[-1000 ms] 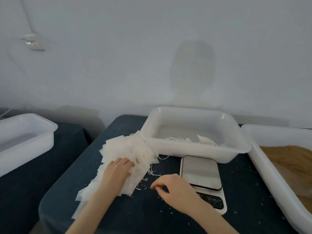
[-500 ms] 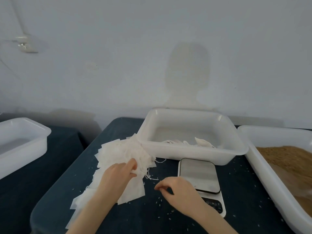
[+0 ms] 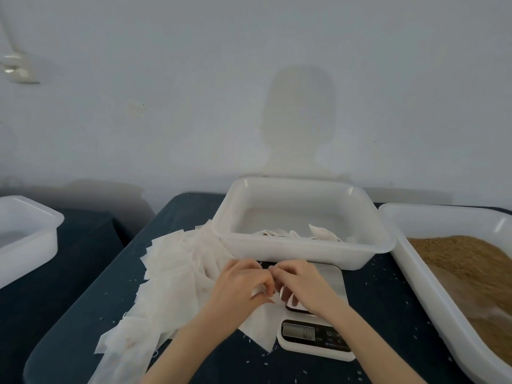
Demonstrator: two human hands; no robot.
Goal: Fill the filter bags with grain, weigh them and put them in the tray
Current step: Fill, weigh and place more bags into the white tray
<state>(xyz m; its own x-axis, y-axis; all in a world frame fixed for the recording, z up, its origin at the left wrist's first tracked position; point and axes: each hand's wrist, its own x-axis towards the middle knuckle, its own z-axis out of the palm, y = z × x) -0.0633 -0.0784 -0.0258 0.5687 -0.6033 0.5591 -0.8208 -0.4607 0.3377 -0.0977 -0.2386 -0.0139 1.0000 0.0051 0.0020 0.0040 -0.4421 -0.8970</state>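
1. A plain pale wall (image 3: 249, 79) stands behind a dark blue tabletop (image 3: 388, 314) scattered with loose white grains.
2. A big white tub of brown grain (image 3: 471, 275) runs along the tabletop's right edge.
3. A white tray (image 3: 304, 253) sits at the middle of the far edge, with a few filled bags (image 3: 321, 234) lying against its near wall.
4. Another white tub (image 3: 25, 239) stands on a separate dark surface off to the left.
5. A heap of empty filter bags (image 3: 171, 281) spreads from the tray's left corner towards the near-left corner.
6. A scale (image 3: 318, 336) lies just in front of the tray, its display facing the near edge.
7. The left hand (image 3: 238, 284) and right hand (image 3: 302, 286) meet over the scale's left side, fingers curled, pinching the top of one filter bag (image 3: 260, 325) that hangs down beside the display.
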